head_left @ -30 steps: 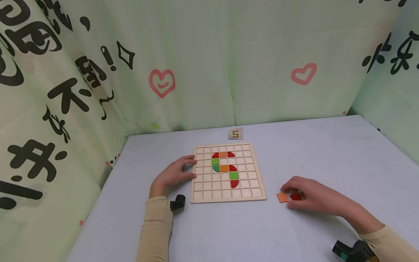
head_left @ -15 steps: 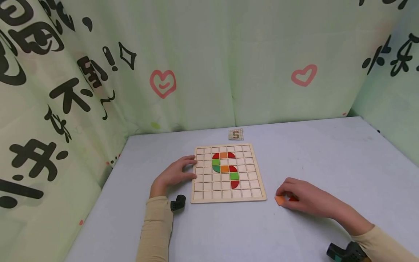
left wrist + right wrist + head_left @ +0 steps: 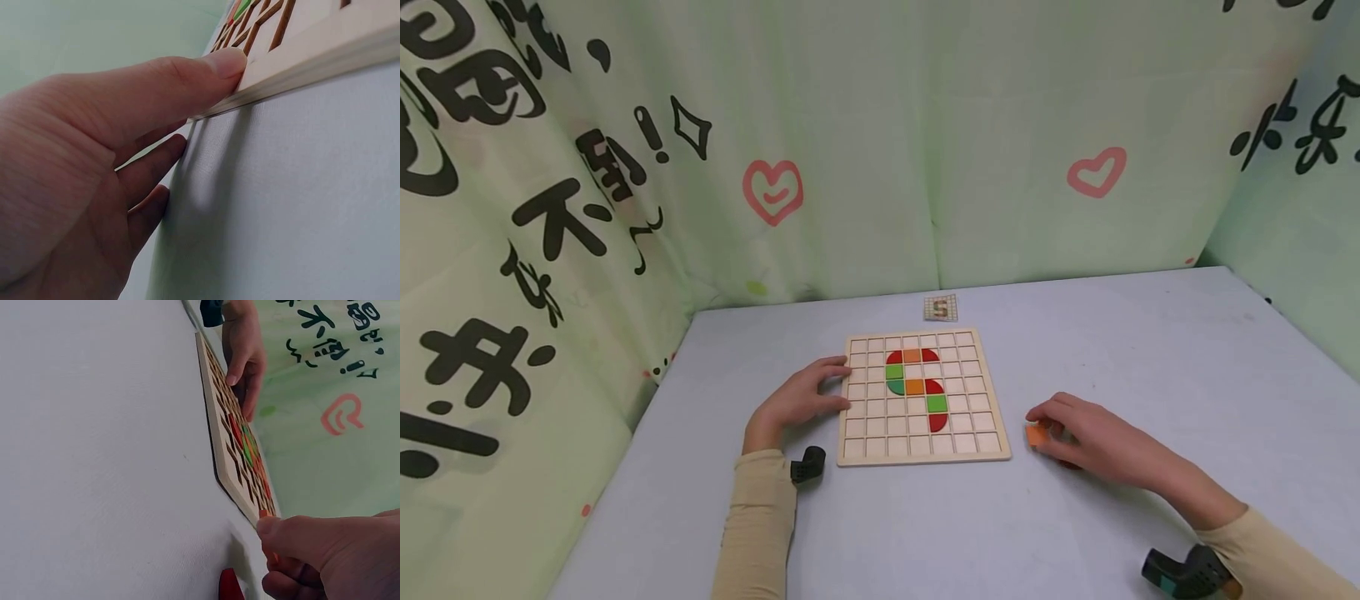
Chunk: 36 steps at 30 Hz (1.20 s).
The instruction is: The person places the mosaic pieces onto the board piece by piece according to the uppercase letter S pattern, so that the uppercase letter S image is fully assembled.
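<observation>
An orange square tile [image 3: 1037, 435] is pinched between the thumb and fingers of my right hand [image 3: 1101, 437], right of the board. The right wrist view shows the tile [image 3: 270, 555] raised off the table. Beneath that hand lies a red tile [image 3: 230, 586], mostly hidden in the head view. The wooden grid board [image 3: 865, 437] lies flat, with red, orange and green tiles set in several of its cells. At its left edge rests my left hand [image 3: 801, 396]. In the left wrist view its thumb [image 3: 226, 62] touches the board's rim and the other fingers are extended.
Behind the board lies a small patterned card [image 3: 940, 307]. A white cloth covers the table [image 3: 1150, 350]. Pale green curtains [image 3: 1000, 125] with black writing and pink hearts stand behind and along the sides.
My right hand has closed on the orange tile, lifted it and shifted slightly left and away from me. The red tile stays on the table. My left hand has not moved.
</observation>
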### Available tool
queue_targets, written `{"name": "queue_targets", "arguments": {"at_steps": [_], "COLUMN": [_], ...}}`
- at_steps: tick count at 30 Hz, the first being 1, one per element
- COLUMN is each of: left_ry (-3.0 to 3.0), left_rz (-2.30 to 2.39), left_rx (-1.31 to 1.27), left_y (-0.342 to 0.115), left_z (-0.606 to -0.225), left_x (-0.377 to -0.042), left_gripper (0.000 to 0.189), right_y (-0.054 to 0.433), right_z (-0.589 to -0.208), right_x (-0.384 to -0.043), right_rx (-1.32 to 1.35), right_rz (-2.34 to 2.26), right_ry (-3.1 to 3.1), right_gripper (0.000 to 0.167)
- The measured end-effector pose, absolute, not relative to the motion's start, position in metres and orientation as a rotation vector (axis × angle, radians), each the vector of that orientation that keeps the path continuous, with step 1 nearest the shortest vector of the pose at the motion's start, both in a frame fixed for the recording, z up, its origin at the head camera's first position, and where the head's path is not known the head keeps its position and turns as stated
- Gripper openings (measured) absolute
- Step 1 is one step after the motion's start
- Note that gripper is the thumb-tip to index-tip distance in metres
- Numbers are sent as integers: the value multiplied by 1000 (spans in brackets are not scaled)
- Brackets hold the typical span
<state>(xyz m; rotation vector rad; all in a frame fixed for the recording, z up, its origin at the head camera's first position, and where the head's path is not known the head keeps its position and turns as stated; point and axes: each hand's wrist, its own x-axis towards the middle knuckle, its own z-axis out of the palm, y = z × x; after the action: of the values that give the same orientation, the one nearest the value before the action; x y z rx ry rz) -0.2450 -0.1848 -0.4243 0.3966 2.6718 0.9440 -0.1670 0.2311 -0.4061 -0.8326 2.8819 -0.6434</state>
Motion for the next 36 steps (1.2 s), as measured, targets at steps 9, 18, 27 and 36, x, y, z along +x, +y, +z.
{"name": "queue_targets", "arguments": {"at_steps": [9,18,27,36], "left_ry": [2667,2666,2672,2675], "left_rz": [949,950,943,938], "left_rx": [391,392,436,434], "left_y": [-185,-186,-185,-186], "left_z": [-421,-423,-426,-425], "left_x": [-243,-245,-248,-247], "left_gripper": [60,59,60,60], "right_y": [214,178,145,124], "right_z": [-392,-381,-388,-396], "right_x": [-177,-191,-204,-208], "right_rx": [-825,-846,-901,-952], "right_rz": [-662,-823,-856,-870], "right_ry": [2939,2852,2747,2694], "right_gripper": [19,24,20,22]}}
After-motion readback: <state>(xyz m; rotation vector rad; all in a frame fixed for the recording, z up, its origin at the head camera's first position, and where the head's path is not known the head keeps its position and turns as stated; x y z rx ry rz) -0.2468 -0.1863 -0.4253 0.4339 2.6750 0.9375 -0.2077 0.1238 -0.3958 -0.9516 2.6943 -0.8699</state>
